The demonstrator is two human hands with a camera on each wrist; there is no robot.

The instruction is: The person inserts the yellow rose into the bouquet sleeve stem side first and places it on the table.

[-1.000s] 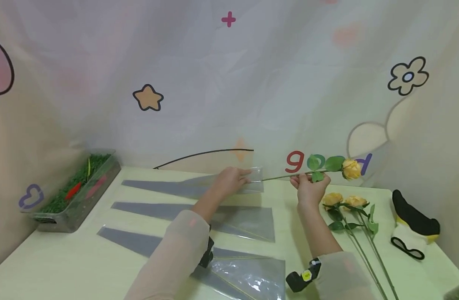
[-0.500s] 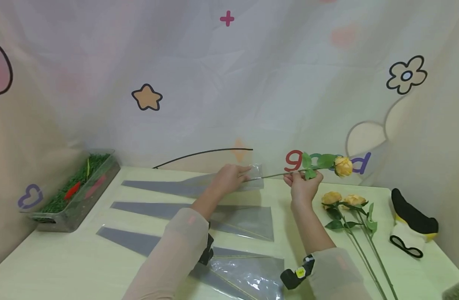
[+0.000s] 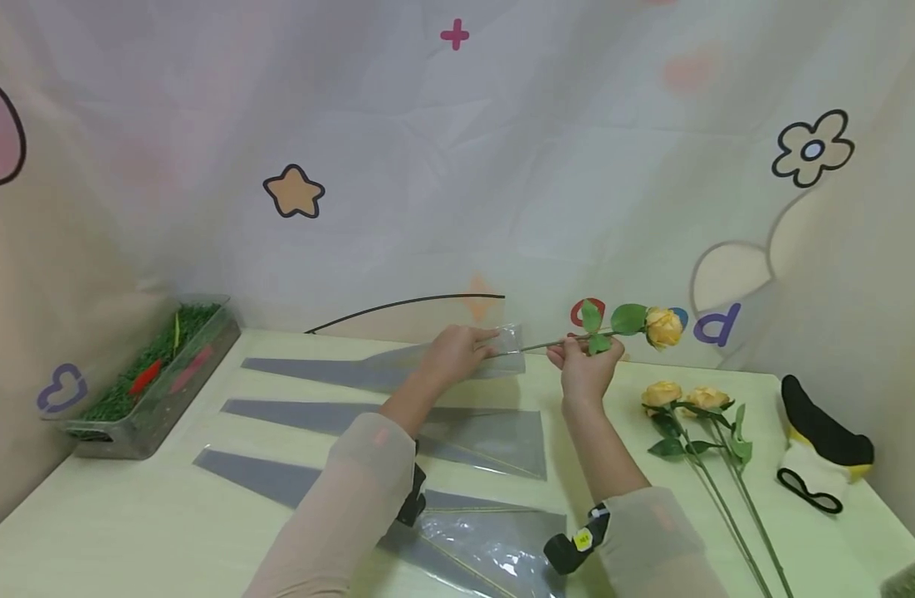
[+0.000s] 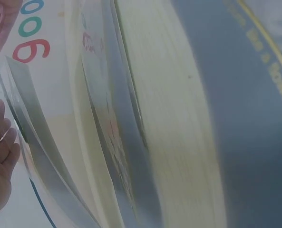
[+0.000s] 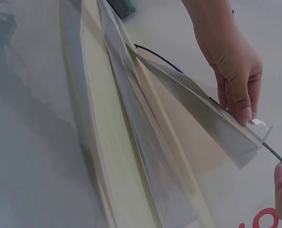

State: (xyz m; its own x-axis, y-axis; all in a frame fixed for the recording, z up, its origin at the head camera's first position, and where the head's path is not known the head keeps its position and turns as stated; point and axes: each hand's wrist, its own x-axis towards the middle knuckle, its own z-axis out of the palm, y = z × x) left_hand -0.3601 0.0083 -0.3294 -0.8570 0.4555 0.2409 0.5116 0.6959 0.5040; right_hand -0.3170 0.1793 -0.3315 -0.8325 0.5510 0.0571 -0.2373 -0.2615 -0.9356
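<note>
My left hand (image 3: 453, 357) pinches the open end of a clear and grey flower sleeve (image 3: 330, 371), lifting that end off the table. My right hand (image 3: 586, 370) pinches the green stem of a yellow rose (image 3: 663, 328) below its bloom, just under the leaves. The lower part of the stem runs inside the sleeve, as the right wrist view shows at the sleeve's mouth (image 5: 255, 142). Bloom and leaves stay outside, to the right. The stem's far end is hidden behind my left hand and the sleeve.
Two more flat sleeves (image 3: 502, 444) lie nearer me, the closest one (image 3: 502, 544) partly under my left forearm. Two yellow roses (image 3: 706, 400) lie at the right, beside a black and white cloth item (image 3: 827, 448). A clear bin (image 3: 154, 432) of artificial grass stands at the left.
My right hand and the rose have moved left, so more of the stem is inside the sleeve. The sleeve's mouth has risen slightly; my left hand has hardly moved.
</note>
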